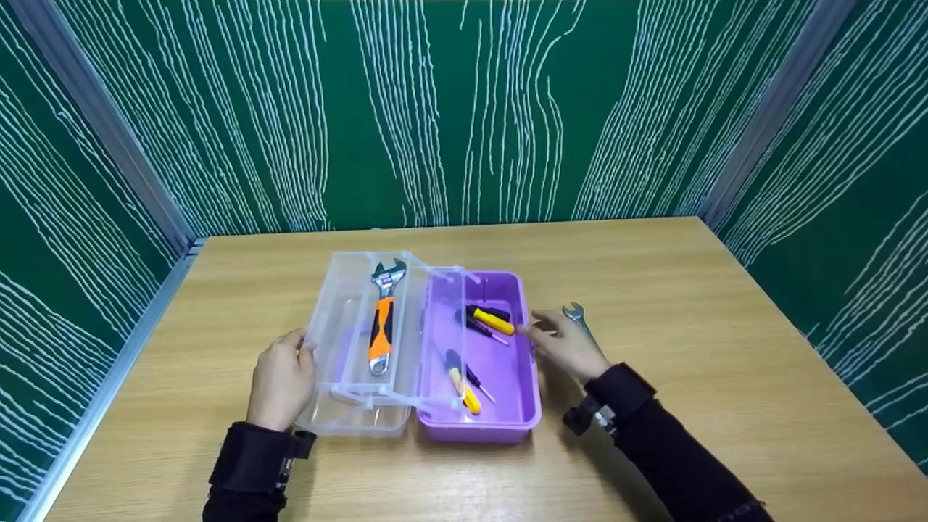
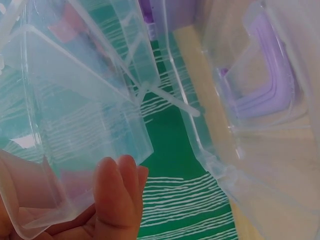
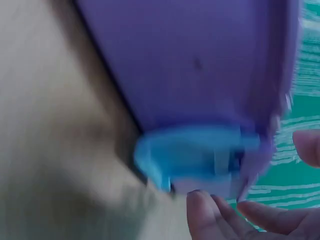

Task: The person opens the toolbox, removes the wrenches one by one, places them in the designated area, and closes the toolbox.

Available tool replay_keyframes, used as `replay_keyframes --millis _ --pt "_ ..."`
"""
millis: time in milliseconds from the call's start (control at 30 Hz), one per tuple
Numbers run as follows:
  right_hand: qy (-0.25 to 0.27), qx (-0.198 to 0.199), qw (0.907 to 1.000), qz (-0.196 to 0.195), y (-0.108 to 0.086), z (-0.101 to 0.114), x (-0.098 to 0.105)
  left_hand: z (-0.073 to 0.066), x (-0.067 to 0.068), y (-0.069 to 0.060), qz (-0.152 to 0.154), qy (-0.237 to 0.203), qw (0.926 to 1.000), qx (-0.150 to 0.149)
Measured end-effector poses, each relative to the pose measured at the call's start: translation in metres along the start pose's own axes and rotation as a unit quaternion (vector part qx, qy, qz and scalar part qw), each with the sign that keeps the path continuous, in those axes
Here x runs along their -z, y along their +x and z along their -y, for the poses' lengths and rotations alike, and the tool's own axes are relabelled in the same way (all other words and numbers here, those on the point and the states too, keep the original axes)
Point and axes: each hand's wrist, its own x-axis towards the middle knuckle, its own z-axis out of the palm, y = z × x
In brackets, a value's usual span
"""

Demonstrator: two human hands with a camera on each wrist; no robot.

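Note:
My left hand (image 1: 281, 380) grips the left edge of a clear plastic tray (image 2: 115, 80), its fingers curled under the edge. An adjustable wrench (image 1: 382, 322) with an orange and black handle lies in this tray. The tray is linked by arms to an open purple toolbox (image 1: 520, 391). Several screwdrivers lie inside the box, among them a yellow-handled screwdriver (image 1: 494, 320) and another yellow screwdriver (image 1: 470, 400). Beside the box's right wall is my right hand (image 1: 569, 344), thumb and fingers apart, near a blue latch (image 3: 185, 150). Nothing shows in its grasp; contact with the wall is unclear.
An open-ended wrench (image 1: 577, 315) lies on the wooden table (image 1: 689, 326), partly behind my right hand. The box's clear lid (image 1: 355, 424) is folded out to the left, beneath the tray. Green panels (image 1: 507, 109) with white lines enclose the table's back and sides.

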Motion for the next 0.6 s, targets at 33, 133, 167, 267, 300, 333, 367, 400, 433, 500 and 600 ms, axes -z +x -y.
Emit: replay_keyframes --millis 33,133,167,267,300,333,367,400,433,500,600 --pt "0.003 0.004 1.0000 0.003 -0.001 0.000 -0.004 0.000 0.000 0.000 0.001 0.000 1.0000 0.001" --pt "0.000 0.010 0.9999 0.005 -0.003 0.000 -0.011 -0.001 0.000 0.000 0.003 -0.003 1.0000 0.002" --pt "-0.005 0.010 0.9999 0.005 -0.003 -0.001 -0.013 -0.001 0.000 0.000 0.002 -0.003 1.0000 0.002" --pt "-0.018 -0.002 0.9998 -0.001 -0.003 -0.003 -0.016 -0.001 0.000 0.000 -0.001 -0.006 1.0000 0.002" --pt "-0.019 -0.006 0.9998 -0.001 -0.004 -0.003 -0.017 -0.001 0.000 0.000 -0.002 -0.007 1.0000 0.001" --pt "-0.021 -0.008 0.9998 -0.001 -0.004 -0.004 -0.017 -0.001 0.000 0.000 -0.003 -0.007 1.0000 0.000" --pt "-0.020 -0.012 0.9997 -0.001 -0.004 -0.004 -0.018 -0.001 0.000 -0.001 -0.003 -0.006 1.0000 -0.001" --pt "-0.017 -0.016 0.9997 0.000 -0.004 -0.005 -0.019 -0.001 0.000 -0.001 -0.004 -0.006 1.0000 -0.002" --pt "-0.014 -0.019 0.9997 0.002 -0.005 -0.005 -0.019 -0.001 0.000 0.000 -0.003 -0.005 1.0000 -0.003" --pt "-0.008 -0.023 0.9997 0.006 -0.005 -0.005 -0.020 -0.002 0.001 0.000 0.001 -0.006 1.0000 0.002" --pt "0.001 -0.028 0.9996 0.010 -0.005 -0.005 -0.020 -0.006 0.004 0.001 0.013 -0.003 0.9999 0.010"
